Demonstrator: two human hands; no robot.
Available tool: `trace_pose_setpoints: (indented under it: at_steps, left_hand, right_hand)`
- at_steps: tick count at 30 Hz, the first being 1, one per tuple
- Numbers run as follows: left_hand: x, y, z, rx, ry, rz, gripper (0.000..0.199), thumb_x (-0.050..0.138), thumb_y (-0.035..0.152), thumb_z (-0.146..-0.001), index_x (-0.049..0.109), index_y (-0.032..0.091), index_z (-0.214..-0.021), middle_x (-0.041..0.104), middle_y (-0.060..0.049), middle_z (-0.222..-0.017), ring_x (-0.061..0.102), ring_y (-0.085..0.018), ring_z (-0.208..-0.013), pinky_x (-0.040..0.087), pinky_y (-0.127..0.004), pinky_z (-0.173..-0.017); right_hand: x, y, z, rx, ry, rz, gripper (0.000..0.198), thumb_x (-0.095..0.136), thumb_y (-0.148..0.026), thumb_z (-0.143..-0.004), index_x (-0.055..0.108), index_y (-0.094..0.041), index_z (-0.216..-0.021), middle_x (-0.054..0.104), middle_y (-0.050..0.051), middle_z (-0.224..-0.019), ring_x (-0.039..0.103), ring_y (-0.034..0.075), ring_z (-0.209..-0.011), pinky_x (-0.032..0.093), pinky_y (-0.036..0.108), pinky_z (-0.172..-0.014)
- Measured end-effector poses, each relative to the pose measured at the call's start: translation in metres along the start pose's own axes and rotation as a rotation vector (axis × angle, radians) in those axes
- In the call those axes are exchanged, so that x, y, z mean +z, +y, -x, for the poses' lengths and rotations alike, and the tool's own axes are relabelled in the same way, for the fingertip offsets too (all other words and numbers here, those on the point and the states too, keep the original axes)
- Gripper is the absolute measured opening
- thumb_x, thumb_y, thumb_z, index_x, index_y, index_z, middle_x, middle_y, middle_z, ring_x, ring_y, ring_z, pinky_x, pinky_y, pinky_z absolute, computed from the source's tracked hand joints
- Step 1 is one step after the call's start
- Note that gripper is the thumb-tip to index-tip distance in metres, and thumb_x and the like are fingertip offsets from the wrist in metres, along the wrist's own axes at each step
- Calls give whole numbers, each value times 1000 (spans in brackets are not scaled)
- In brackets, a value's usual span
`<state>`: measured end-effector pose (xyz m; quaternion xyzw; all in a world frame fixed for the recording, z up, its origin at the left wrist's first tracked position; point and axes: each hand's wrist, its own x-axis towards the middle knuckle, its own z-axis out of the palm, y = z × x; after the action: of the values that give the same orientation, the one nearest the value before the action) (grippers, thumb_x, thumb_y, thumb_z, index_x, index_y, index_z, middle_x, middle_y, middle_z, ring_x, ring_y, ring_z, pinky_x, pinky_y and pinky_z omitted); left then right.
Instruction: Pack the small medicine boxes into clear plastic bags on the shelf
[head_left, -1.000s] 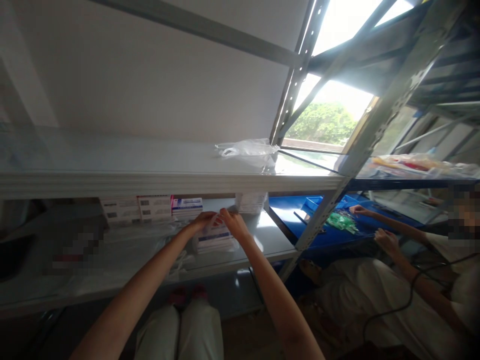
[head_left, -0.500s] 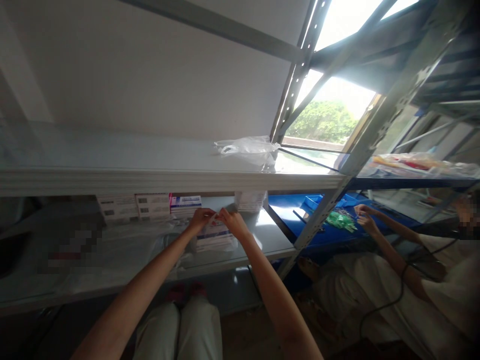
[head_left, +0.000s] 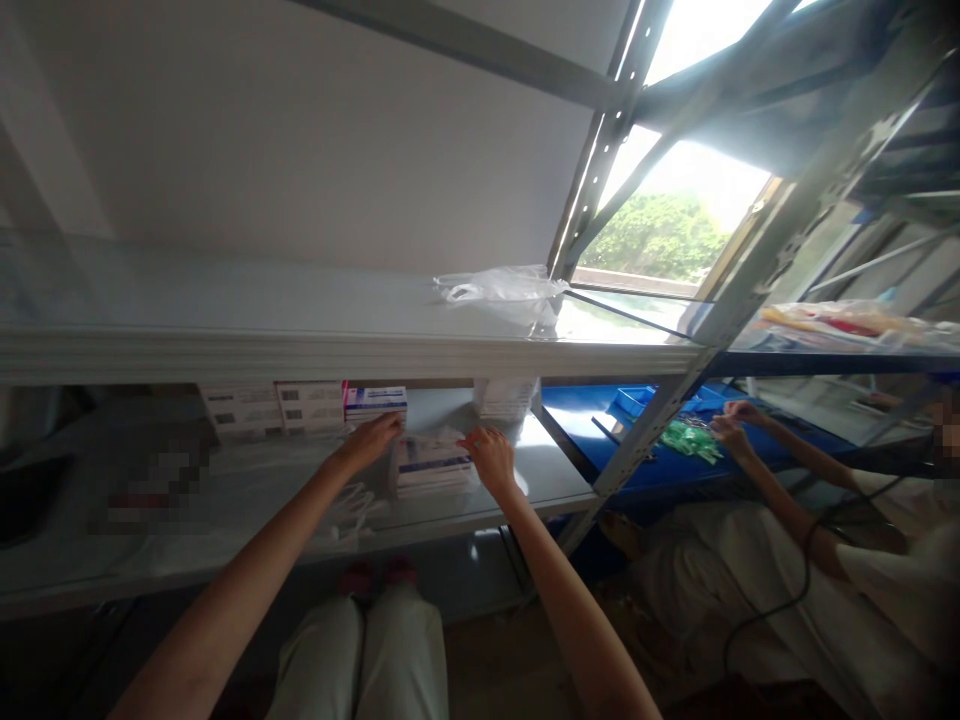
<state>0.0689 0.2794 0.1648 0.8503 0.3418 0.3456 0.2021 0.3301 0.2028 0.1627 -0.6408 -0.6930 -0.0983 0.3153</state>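
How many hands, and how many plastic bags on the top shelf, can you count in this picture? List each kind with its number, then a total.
Own hands: 2, left hand and right hand
Co-worker's hands: 2
Plastic bags on the top shelf: 1
Total: 5

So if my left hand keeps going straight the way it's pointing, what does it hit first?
Probably the blue and white box standing at the back of the shelf; your left hand points at it, fingertips nearly there, though depth is unclear.

White-blue box stack [head_left: 433,464] flat on lower shelf [head_left: 540,470].
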Motion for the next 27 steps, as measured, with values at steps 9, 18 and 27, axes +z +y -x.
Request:
trace_pose_setpoints:
  at_steps: [9, 18, 27]
  left_hand:
    - [-3, -3, 19, 60, -191, -416, 33, 36, 9, -89, 66, 18, -98, 62, -7, -113, 57, -20, -106, 46, -32, -93]
    - [15, -10, 14, 61, -70, -425, 22, 39, 21, -95, 58, 18, -106, 62, -8, -106, 60, -21, -99, 48, -35, -87]
    - [5, -7, 19, 134, -235, -593, 25, 40, 10, -89, 63, 15, -98, 62, -10, -106, 57, -23, -103, 48, -34, -84]
  right_hand:
    - [-8, -3, 9, 171, -232, 42, 22, 55, -39, -91, 65, -19, -87, 72, 6, -90, 62, 22, -94, 34, 31, -83]
    - [-21, -2, -1, -53, -314, 74, 22, 47, -26, -95, 69, -25, -98, 73, 4, -98, 64, 22, -95, 35, 31, -83]
    - [-4, 15, 0, 135, -179, -198, 29, 55, -29, -87, 53, -24, -115, 72, 0, -81, 65, 20, -77, 37, 27, -65]
